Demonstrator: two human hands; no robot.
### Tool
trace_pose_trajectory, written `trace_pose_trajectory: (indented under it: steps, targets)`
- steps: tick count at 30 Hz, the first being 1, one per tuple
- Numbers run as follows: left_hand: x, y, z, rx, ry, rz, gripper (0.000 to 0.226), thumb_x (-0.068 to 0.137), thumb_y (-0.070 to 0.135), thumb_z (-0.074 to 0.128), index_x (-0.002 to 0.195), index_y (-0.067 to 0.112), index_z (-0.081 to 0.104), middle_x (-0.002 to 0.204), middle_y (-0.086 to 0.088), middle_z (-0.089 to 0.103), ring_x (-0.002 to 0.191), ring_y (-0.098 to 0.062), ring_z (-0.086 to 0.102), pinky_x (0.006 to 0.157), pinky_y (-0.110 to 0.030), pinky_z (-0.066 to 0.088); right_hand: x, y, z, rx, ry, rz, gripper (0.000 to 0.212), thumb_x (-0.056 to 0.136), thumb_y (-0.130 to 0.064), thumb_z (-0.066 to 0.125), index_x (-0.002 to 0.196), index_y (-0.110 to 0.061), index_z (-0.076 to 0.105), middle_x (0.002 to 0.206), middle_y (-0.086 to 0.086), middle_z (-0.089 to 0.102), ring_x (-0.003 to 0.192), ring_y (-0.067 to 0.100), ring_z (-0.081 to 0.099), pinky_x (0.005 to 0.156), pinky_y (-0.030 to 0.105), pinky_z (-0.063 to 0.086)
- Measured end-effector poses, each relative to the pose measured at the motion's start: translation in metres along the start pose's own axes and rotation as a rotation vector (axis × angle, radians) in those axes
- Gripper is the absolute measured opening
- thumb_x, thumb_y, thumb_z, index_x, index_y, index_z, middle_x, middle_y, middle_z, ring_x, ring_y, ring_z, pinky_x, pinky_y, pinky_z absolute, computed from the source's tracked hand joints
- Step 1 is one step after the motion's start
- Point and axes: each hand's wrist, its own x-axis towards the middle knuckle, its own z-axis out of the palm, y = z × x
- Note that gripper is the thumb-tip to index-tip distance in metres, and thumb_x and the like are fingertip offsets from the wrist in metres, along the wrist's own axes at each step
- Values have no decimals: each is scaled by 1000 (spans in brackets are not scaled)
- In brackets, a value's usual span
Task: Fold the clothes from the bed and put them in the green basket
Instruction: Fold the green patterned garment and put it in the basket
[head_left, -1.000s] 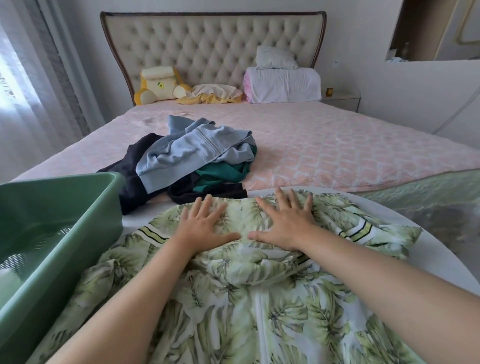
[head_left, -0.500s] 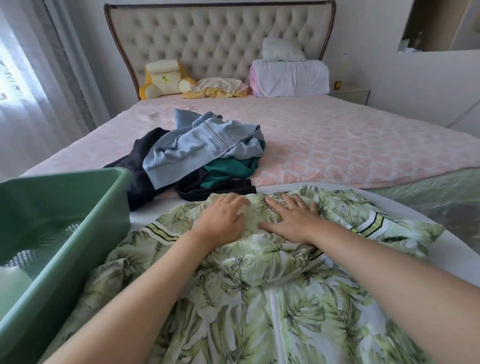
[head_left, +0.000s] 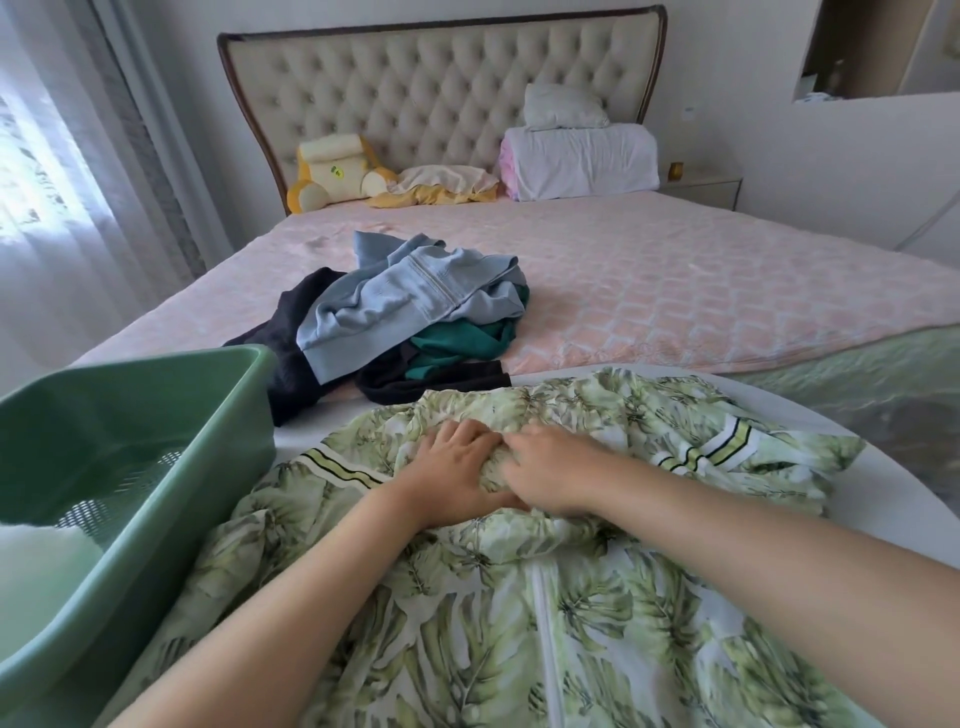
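Near the middle of the frame, the left hand (head_left: 457, 465) and right hand (head_left: 553, 473) pressed together, fingers curled into a bunch of the leaf-print garment (head_left: 519, 623) spread across the lower centre, seemingly gathering it for a fold, beside the green basket (head_left: 156, 395) at lower left.

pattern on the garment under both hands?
The garment has a green palm-leaf print on white. It shows in the head view, the only one.

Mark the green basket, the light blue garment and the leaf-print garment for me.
green basket (head_left: 130, 415): head view, on its far inner wall.
light blue garment (head_left: 395, 301): head view, middle of its top fold.
leaf-print garment (head_left: 467, 649): head view, near panel, left of the zip.
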Motion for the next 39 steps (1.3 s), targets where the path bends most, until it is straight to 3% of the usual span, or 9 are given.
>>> trace_pose_trajectory:
  steps: [3,6,9,12,18,23,31,35,39]
  targets:
    - [-18,3,-11,-94,-109,4,86,86,70,50,151,24,20,157,3,24,145,-16,19,121,-39,14,-14,8,21,-44,-10,-49,69,98,-58,17,160,-31,4,169,7,-6,155,25,-8,121,61,2]
    - [-37,5,-6,90,-148,21,100,82,85,30,158,25,5,166,3,-5,152,-16,-5,124,-45,-1,-18,12,29,-89,55,-83,76,94,-71,18,159,-39,-4,168,5,-11,154,23,-12,119,65,-4]
    - [-44,4,5,195,-85,24,116,69,96,6,159,23,1,167,3,-6,151,-13,-9,123,-48,0,-18,12,29,-116,21,-97,79,89,-78,19,156,-47,-10,168,6,-15,154,25,-16,117,67,-6]
    - [-53,10,-5,169,-119,-9,112,74,93,20,159,24,3,166,5,-1,152,-11,-7,124,-47,0,-20,8,23,-157,-22,-100,77,90,-78,19,155,-49,-10,167,8,-16,154,28,-16,115,68,-5]
    - [-93,-4,-71,-116,-14,-234,66,93,60,51,151,36,32,154,7,39,140,-16,37,115,-39,32,-35,-19,-11,-7,175,-251,65,100,-59,34,157,-29,25,167,4,11,152,26,17,123,54,12]
    - [-146,-31,-122,32,218,-315,41,99,37,49,139,32,51,140,8,52,132,-18,44,108,-37,37,-46,-80,-31,327,308,-382,34,99,-26,49,131,-23,62,137,-3,57,116,13,56,98,37,48]
    - [-213,-73,-134,-116,281,-514,46,91,45,61,134,31,56,134,3,54,129,-21,45,106,-33,36,-45,-200,-16,202,153,-613,46,88,-22,61,131,-35,56,140,-13,46,110,17,56,89,36,50]
    - [-213,-75,-130,-197,244,-518,46,92,38,62,137,28,53,134,0,52,126,-21,48,96,-27,34,-37,-222,-13,-67,127,-601,47,88,-18,56,133,-28,58,131,2,61,114,28,59,85,34,50]
    - [-209,-73,-131,-155,239,-500,45,96,33,53,140,29,51,147,-2,41,136,-27,33,110,-35,28,-32,-213,-20,330,168,-514,33,83,-10,53,101,-30,72,98,-7,72,89,14,66,76,28,51]
